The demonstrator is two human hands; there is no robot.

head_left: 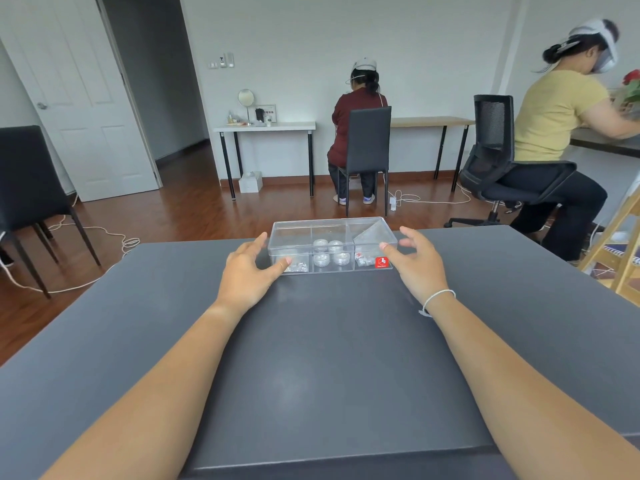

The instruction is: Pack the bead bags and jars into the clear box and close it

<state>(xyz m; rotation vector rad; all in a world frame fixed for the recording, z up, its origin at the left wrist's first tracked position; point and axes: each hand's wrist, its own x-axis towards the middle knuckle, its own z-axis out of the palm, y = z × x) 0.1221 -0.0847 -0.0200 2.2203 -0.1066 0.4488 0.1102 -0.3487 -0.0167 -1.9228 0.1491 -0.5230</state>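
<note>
A clear box (pixel 331 227) with a lid on top and a red sticker (pixel 381 262) stands at the far edge of the dark grey table (pixel 329 358). Its middle compartment holds several small round jars (pixel 328 251). Bead bags lie in the left compartment (pixel 298 267) and the right one (pixel 362 259). My left hand (pixel 246 276) hovers at the box's left end, fingers spread, thumb tip at the front corner. My right hand (pixel 417 259) is at the right end, fingers apart, thumb near the box's right front corner. Neither hand holds anything.
Two other people sit at desks by the back wall and on the right. A black chair (pixel 27 188) stands at the left, a wooden frame (pixel 613 244) at the table's right. White cables lie on the wooden floor.
</note>
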